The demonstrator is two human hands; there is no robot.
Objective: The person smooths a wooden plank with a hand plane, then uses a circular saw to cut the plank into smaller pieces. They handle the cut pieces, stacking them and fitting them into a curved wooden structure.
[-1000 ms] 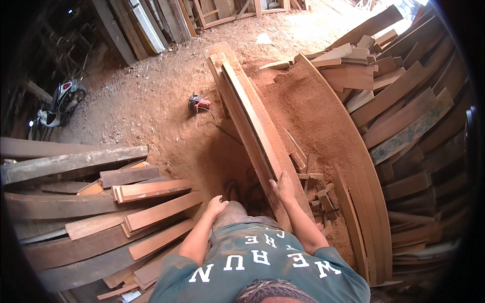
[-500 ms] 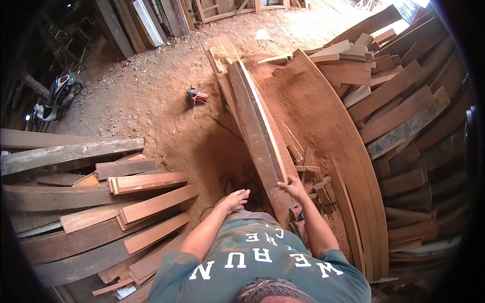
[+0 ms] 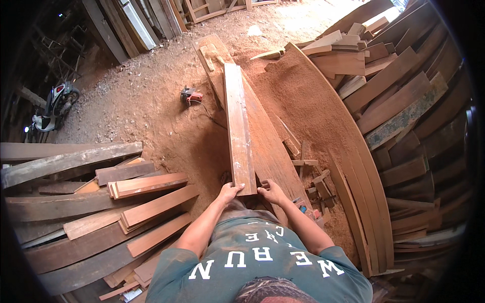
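A long wooden plank lies lengthwise in front of me, its pale, streaked face up. Its far part rests on a broad, dust-covered wooden bench board, and its near end juts out toward my waist. My left hand is closed on the left corner of that near end, thumb on top. Just beside the right corner is my right hand, fingers loosely curled and apart, seemingly just off the wood.
A red power tool sits on the dusty ground left of the bench, its cord trailing. Cut boards are piled at the left, and more wood is stacked at the right. Curved long planks border a sawdust heap. A motorbike stands far left.
The plank has been turned from its dark face to its pale one, and its near end has swung left. My left hand has taken hold of it; my right hand has moved left and loosened.
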